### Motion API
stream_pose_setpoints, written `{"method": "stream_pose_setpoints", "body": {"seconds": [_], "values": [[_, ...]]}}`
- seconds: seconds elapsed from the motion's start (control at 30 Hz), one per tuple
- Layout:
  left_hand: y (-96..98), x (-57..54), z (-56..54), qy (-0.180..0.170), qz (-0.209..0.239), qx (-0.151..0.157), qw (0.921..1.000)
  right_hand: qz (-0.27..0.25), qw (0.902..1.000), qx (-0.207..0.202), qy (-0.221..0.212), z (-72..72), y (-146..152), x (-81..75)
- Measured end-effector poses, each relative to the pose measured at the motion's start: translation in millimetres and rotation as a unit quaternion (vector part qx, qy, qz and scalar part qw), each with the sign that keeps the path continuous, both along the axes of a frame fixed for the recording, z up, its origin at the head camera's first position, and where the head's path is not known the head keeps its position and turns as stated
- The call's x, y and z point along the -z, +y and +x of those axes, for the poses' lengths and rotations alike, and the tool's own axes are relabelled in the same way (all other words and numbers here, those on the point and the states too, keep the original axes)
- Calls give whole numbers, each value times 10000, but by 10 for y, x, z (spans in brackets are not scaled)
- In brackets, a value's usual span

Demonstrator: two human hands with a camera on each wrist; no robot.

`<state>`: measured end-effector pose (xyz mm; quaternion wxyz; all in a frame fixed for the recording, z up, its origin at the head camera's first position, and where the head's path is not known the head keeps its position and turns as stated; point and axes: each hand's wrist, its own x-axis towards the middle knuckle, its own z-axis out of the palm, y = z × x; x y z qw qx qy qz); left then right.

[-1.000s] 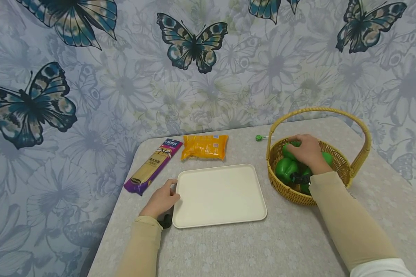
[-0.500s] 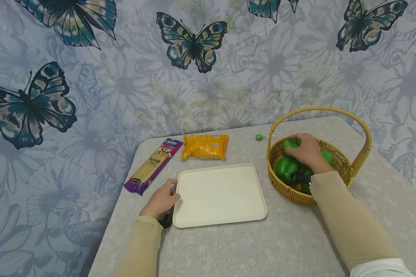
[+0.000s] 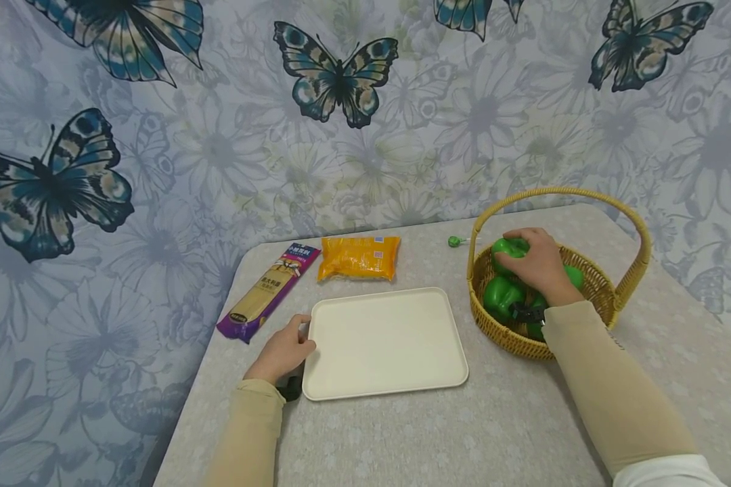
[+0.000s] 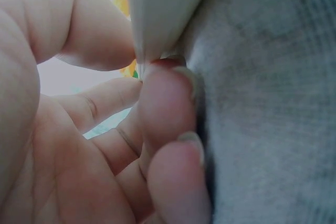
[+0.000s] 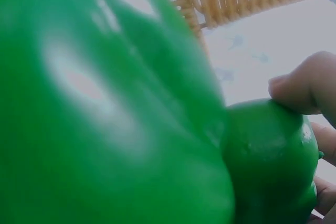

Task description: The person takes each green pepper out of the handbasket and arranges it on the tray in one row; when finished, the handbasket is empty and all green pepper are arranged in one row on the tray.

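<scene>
My left hand (image 3: 282, 352) is at the left edge of a cream rectangular tray (image 3: 386, 346). In the left wrist view its thumb and curled fingers pinch the tray's rim (image 4: 165, 14) close to the tabletop. On the right, my right hand (image 3: 542, 267) reaches into a yellow wicker basket (image 3: 512, 346) and grips a green bell pepper (image 3: 505, 251). The right wrist view has the thumb on top of that pepper (image 5: 268, 156), with fingers round its far side. Another bell pepper (image 5: 100, 98) fills the near left there. More green peppers (image 3: 503, 299) lie in the basket, partly covered by the hand.
A purple-ended pasta packet (image 3: 270, 292) lies at the table's left side. An orange packet (image 3: 359, 258) is behind the tray. A small green lollipop-like thing (image 3: 455, 241) lies left of the basket's tall arched handle (image 3: 560, 191). A butterfly-patterned wall (image 3: 414, 155) backs the table.
My right hand has risen slightly, and the gripped bell pepper has come up with it, showing more between thumb and fingers. The left hand and tray stay in place.
</scene>
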<state>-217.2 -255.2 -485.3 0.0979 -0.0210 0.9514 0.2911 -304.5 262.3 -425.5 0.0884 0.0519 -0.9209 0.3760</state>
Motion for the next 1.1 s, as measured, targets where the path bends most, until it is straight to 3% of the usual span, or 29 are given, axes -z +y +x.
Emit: {"method": "stream_pose_setpoints", "body": {"seconds": [0.2,0.43,0.6,0.87,1.1], "values": [[17,-10,21,-20,58,52,10000,-128,9998,127,-15,50,-6,-60],[38,-27,33,-78,112,25,9999,-232,9989,32,418,181,-30,-218],[33,-32,20,-42,76,78,9999,-200,9981,-77,580,361,-90,-288],[12,-47,-1,-51,24,128,9999,-266,9916,-297,1231,745,-334,-310],[-10,-33,23,-77,104,96,9999,-511,9890,-871,1078,984,-757,-362]]}}
